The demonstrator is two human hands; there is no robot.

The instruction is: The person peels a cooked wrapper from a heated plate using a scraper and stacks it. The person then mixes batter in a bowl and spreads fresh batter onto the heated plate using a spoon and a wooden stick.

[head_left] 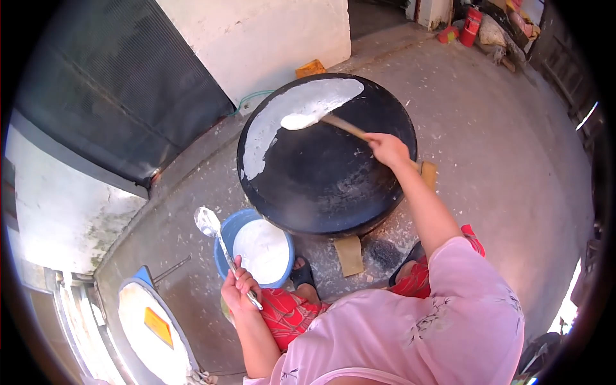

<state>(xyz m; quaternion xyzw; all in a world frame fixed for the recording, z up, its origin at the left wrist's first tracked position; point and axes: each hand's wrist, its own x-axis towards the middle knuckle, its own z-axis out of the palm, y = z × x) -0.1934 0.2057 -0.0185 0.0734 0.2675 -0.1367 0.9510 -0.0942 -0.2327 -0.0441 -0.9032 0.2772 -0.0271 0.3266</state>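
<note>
My left hand is closed around the handle of a metal ladle, whose white-coated bowl points up and away beside the blue bucket. White batter lies in that bucket. My right hand grips a wooden-handled spreader above the large round black griddle. The spreader's far end meets a thick white pool of batter and its shape is hidden there. A thin whitish batter layer curves along the griddle's far and left side; the rest of the surface is dark.
To the lower left stands a round white-topped surface with an orange-yellow block on it. A red fire extinguisher stands by the far wall. A piece of cardboard lies between my sandalled feet, below the griddle's near edge.
</note>
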